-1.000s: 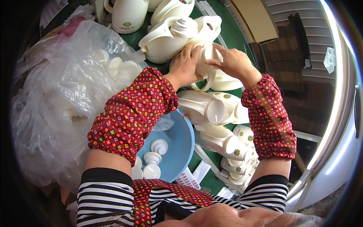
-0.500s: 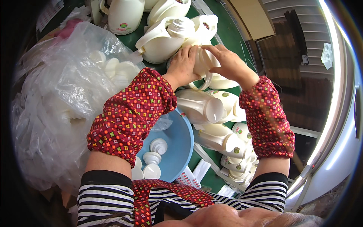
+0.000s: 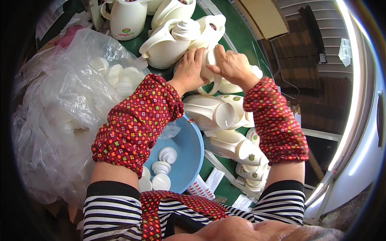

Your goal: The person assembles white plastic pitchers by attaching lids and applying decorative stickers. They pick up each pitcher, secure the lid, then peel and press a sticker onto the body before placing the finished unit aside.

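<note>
At the far middle, both my hands are on one cream vacuum jug [image 3: 206, 75], whose handle loop points toward me. My left hand [image 3: 189, 71] lies against its left side, fingers curved over the body. My right hand [image 3: 234, 67] is closed round the white lid [image 3: 211, 57] at the jug's top, its thumb pressed on the near side. The fingers partly cover the lid and the jug's neck. Touching close by on the left is another cream jug [image 3: 163, 46] with a ridged white stopper [image 3: 186, 29] on it.
Several cream jugs [image 3: 209, 111] lie on the green table [image 3: 205, 170] nearer me. More stand at the back, including one jug [image 3: 128, 20] at left. A blue basin [image 3: 198, 154] holds white stoppers [image 3: 167, 155]. A clear plastic bag [image 3: 52, 104] contains more white lids [image 3: 114, 73].
My right hand has moved slightly left and its spread fingers have closed round the lid. My left hand stays on the same jug. The whole view has shifted a little.
</note>
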`<control>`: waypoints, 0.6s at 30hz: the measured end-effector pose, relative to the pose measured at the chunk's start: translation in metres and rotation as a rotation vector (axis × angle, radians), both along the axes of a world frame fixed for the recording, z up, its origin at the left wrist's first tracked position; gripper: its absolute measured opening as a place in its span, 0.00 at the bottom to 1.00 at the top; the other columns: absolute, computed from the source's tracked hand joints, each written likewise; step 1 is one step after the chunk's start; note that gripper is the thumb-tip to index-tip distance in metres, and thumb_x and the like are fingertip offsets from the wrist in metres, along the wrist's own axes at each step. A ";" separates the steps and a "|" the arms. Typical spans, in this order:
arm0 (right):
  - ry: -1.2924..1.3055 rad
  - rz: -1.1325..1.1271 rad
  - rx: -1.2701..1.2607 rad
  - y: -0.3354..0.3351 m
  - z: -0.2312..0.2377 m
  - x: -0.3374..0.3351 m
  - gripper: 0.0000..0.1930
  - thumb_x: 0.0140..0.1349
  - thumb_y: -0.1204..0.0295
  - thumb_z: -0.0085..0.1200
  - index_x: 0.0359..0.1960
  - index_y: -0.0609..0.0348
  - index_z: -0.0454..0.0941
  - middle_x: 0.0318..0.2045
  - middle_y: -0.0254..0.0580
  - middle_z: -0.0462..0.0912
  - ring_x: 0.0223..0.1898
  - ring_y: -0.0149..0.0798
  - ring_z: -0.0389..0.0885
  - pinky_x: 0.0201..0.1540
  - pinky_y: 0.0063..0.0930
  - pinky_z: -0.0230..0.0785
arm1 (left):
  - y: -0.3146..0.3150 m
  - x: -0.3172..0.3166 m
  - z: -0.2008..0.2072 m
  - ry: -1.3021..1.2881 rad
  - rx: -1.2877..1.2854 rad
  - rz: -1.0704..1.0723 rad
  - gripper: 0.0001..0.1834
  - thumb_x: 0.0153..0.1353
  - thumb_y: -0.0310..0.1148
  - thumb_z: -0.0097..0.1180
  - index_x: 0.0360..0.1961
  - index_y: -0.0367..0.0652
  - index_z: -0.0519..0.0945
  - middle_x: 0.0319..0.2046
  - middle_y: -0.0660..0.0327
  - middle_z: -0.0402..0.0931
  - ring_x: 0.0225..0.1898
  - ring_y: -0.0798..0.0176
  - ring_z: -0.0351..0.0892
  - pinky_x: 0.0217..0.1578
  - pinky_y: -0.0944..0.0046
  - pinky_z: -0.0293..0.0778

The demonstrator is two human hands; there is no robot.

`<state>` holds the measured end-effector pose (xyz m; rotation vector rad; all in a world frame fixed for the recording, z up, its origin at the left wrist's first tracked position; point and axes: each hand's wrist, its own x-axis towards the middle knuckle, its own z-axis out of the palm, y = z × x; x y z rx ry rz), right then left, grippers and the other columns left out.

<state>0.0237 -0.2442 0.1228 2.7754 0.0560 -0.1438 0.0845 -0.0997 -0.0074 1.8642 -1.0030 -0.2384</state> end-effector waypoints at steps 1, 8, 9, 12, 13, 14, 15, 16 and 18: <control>-0.043 -0.106 -0.007 0.007 -0.010 0.002 0.35 0.70 0.39 0.49 0.48 0.68 0.71 0.24 0.55 0.85 0.24 0.55 0.86 0.28 0.41 0.79 | 0.001 0.000 0.000 0.009 0.005 0.003 0.62 0.42 0.37 0.81 0.75 0.43 0.53 0.69 0.46 0.56 0.72 0.38 0.58 0.72 0.44 0.63; -0.034 -0.411 -0.062 0.035 0.004 0.033 0.44 0.69 0.31 0.41 0.46 0.71 0.78 0.29 0.54 0.88 0.35 0.54 0.90 0.37 0.44 0.82 | 0.012 0.004 0.011 -0.068 0.072 0.056 0.56 0.46 0.36 0.79 0.72 0.37 0.56 0.68 0.46 0.57 0.72 0.38 0.57 0.72 0.45 0.60; -0.042 -0.423 -0.065 0.045 0.016 0.042 0.44 0.69 0.31 0.41 0.46 0.70 0.79 0.30 0.54 0.89 0.35 0.54 0.90 0.37 0.44 0.82 | 0.021 0.004 0.017 -0.100 0.117 0.085 0.56 0.46 0.36 0.79 0.72 0.36 0.57 0.68 0.46 0.57 0.72 0.38 0.57 0.72 0.45 0.60; -0.169 -0.288 0.127 0.049 0.031 0.077 0.51 0.61 0.27 0.51 0.65 0.66 0.70 0.37 0.60 0.89 0.41 0.57 0.90 0.45 0.45 0.82 | 0.056 0.013 0.042 -0.277 -0.143 0.369 0.49 0.49 0.34 0.74 0.71 0.39 0.63 0.63 0.50 0.61 0.66 0.41 0.62 0.66 0.44 0.58; -0.179 -0.271 0.186 0.056 0.034 0.087 0.55 0.57 0.27 0.56 0.69 0.67 0.66 0.39 0.61 0.89 0.43 0.57 0.90 0.47 0.45 0.81 | 0.066 0.022 0.044 -0.320 -0.216 0.448 0.48 0.49 0.34 0.74 0.71 0.40 0.64 0.63 0.50 0.61 0.64 0.42 0.62 0.65 0.43 0.57; -0.135 -0.274 0.364 0.068 0.035 0.100 0.57 0.52 0.30 0.63 0.68 0.71 0.64 0.40 0.61 0.88 0.44 0.56 0.90 0.49 0.43 0.81 | 0.076 0.037 0.041 -0.367 -0.236 0.543 0.49 0.48 0.36 0.75 0.71 0.43 0.64 0.63 0.51 0.61 0.65 0.43 0.62 0.65 0.42 0.56; -0.024 -0.435 0.440 0.072 0.034 0.111 0.60 0.51 0.34 0.69 0.72 0.71 0.60 0.38 0.58 0.88 0.37 0.47 0.91 0.41 0.35 0.83 | 0.079 0.048 0.040 -0.332 -0.206 0.553 0.49 0.48 0.39 0.76 0.71 0.44 0.64 0.63 0.52 0.62 0.66 0.44 0.60 0.65 0.41 0.55; -0.002 -0.535 0.510 0.079 0.032 0.117 0.58 0.53 0.37 0.69 0.72 0.71 0.60 0.37 0.56 0.88 0.34 0.45 0.90 0.39 0.33 0.83 | 0.079 0.058 0.038 -0.308 -0.148 0.564 0.50 0.47 0.41 0.78 0.70 0.44 0.64 0.62 0.52 0.62 0.66 0.43 0.62 0.65 0.44 0.58; 0.085 -0.572 0.583 0.077 0.022 0.127 0.52 0.54 0.43 0.71 0.69 0.73 0.64 0.37 0.55 0.88 0.29 0.42 0.89 0.37 0.32 0.82 | 0.075 0.078 0.028 -0.183 -0.013 0.499 0.52 0.46 0.45 0.80 0.70 0.46 0.65 0.60 0.51 0.64 0.63 0.43 0.66 0.63 0.48 0.67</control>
